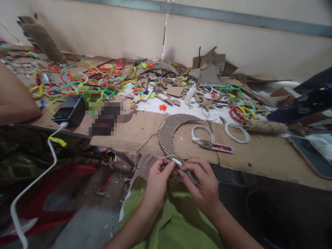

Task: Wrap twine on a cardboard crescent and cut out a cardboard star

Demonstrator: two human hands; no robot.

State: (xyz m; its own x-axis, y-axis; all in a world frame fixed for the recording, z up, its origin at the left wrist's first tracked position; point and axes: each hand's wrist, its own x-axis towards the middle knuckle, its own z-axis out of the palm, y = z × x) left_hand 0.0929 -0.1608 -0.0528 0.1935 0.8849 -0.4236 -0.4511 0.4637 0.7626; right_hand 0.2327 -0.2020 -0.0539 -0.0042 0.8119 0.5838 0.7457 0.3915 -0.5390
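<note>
Both my hands meet just below the table's front edge, over my green lap. My left hand [158,175] pinches the lower tip of a corrugated cardboard crescent [169,133] that lies on a brown cardboard sheet [135,133]. My right hand [201,180] is closed in a pinch on a small white strip [177,161] at that same tip. A length of jute twine [145,142] runs from the crescent off the edge. Pink thread snips [216,147] lie just beyond my right hand.
Two white rings [237,133] and a twine roll [263,126] lie at the right. Coloured pipe cleaners [88,83], cardboard scraps [207,69] and a black charger box [69,111] with a white cable cover the back. Another person's arm [12,100] rests at the left.
</note>
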